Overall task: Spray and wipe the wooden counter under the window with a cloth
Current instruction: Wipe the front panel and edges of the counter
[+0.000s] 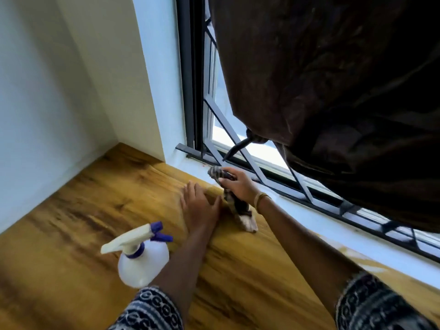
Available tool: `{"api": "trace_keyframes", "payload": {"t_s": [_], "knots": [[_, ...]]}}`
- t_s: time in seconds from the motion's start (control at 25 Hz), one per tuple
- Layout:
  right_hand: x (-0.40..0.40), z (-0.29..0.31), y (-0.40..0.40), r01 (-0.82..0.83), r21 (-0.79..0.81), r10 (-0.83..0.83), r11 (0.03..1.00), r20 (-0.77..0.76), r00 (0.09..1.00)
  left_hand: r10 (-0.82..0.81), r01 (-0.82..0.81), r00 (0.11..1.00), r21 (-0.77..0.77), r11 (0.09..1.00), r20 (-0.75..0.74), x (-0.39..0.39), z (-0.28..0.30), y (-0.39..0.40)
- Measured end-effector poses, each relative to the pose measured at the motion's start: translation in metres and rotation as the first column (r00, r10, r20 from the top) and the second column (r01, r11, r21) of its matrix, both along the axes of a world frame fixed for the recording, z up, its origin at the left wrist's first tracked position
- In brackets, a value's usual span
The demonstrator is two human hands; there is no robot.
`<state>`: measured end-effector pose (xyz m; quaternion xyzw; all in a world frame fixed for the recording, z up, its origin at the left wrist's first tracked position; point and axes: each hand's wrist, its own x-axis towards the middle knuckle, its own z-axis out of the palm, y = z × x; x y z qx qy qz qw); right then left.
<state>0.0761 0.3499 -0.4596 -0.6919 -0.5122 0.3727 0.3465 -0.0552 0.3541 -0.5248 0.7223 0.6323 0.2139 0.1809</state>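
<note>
a: head view looks down on the glossy brown wood-grain desk [71,234] that runs under the barred window [238,148]. where's the cloth?

b: the dark, mottled rag with a pale end [234,203] is bunched in the right hand [238,184], at the far edge of the desk where the wood meets the pale sill [357,241]. its long axis runs from the sill back toward the person, the pale tail trailing on the wood.

a: and the fingers?

b: right fingers [226,179] are curled round the upper wad, clenched on it. left hand [198,203] lies flat on the desk just beside the rag, fingers straight and spread, holding nothing; it looks like a brace.

a: so which hand does the next stroke?

b: the right, i'd judge. it already grips the cloth, and unwiped wood lies left and toward the corner wall, so the sweep likely goes that way or back toward the body. the left palm sits in that path and may need to lift.

a: the sprayer?

b: the white plastic spray bottle with a purple nozzle and collar [142,256] stands upright on the desk near the left forearm, untouched. the left hand is the nearer one if more spray is wanted.

a: anything overhead?

b: a dark brown curtain [333,79] hangs above the right arm, apart from the rag.
</note>
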Motion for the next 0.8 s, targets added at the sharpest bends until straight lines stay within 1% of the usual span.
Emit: {"api": "trace_keyframes", "payload": {"t_s": [0.04, 0.08, 0.16, 0.2, 0.28, 0.32, 0.4, 0.44, 0.48, 0.56, 0.6, 0.64, 0.72, 0.8], "knots": [[-0.005, -0.005, 0.024, -0.053, -0.006, 0.054, 0.999, 0.083, 0.995, 0.019, -0.018, 0.999, 0.018, 1.000, -0.046, 0.003, -0.004, 0.004], [-0.011, -0.009, 0.048, -0.088, -0.023, 0.091, 0.996, 0.122, 0.988, 0.040, -0.037, 0.995, 0.033, 0.999, -0.088, 0.006, -0.008, 0.008], [-0.029, -0.019, 0.089, -0.166, -0.105, 0.178, 0.981, 0.122, 0.976, 0.074, -0.070, 0.990, 0.042, 0.997, -0.124, 0.010, -0.013, 0.012], [-0.037, -0.025, 0.107, -0.219, -0.179, 0.241, 0.959, 0.116, 0.964, 0.080, -0.075, 0.989, 0.047, 0.996, -0.125, 0.011, -0.015, 0.013], [-0.044, -0.033, 0.132, -0.317, -0.319, 0.367, 0.893, 0.110, 0.924, 0.078, -0.070, 0.989, 0.059, 0.996, -0.128, 0.013, -0.015, 0.014], [-0.042, -0.033, 0.133, -0.343, -0.361, 0.402, 0.867, 0.103, 0.910, 0.073, -0.067, 0.989, 0.052, 0.996, -0.132, 0.013, -0.014, 0.014], [-0.027, -0.036, 0.118, -0.361, -0.371, 0.418, 0.855, 0.085, 0.904, 0.066, -0.064, 0.991, 0.027, 0.998, -0.112, 0.011, -0.014, 0.011], [-0.013, -0.039, 0.105, -0.358, -0.367, 0.414, 0.859, 0.085, 0.906, 0.064, -0.062, 0.994, 0.019, 0.998, -0.085, 0.011, -0.013, 0.010], [0.004, -0.041, 0.088, -0.344, -0.386, 0.393, 0.856, 0.054, 0.918, 0.062, -0.061, 0.996, 0.012, 0.998, -0.062, 0.012, -0.011, 0.010], [0.034, -0.043, 0.052, -0.315, -0.458, 0.314, 0.831, -0.081, 0.946, 0.055, -0.055, 0.997, 0.001, 0.998, -0.055, 0.011, -0.011, 0.012], [0.043, -0.043, 0.040, -0.306, -0.465, 0.285, 0.831, -0.117, 0.951, 0.055, -0.055, 0.997, 0.000, 0.999, -0.059, 0.011, -0.012, 0.011], [0.047, -0.044, 0.038, -0.290, -0.460, 0.274, 0.839, -0.104, 0.956, 0.053, -0.053, 0.997, 0.004, 0.999, -0.063, 0.011, -0.012, 0.011], [0.035, -0.047, 0.059, -0.281, -0.413, 0.297, 0.866, -0.026, 0.955, 0.052, -0.052, 0.996, 0.006, 0.999, -0.069, 0.013, -0.012, 0.011], [0.004, -0.049, 0.096, -0.348, -0.355, 0.379, 0.868, 0.018, 0.925, 0.064, -0.063, 0.994, 0.013, 0.998, -0.091, 0.013, -0.013, 0.011]]}}
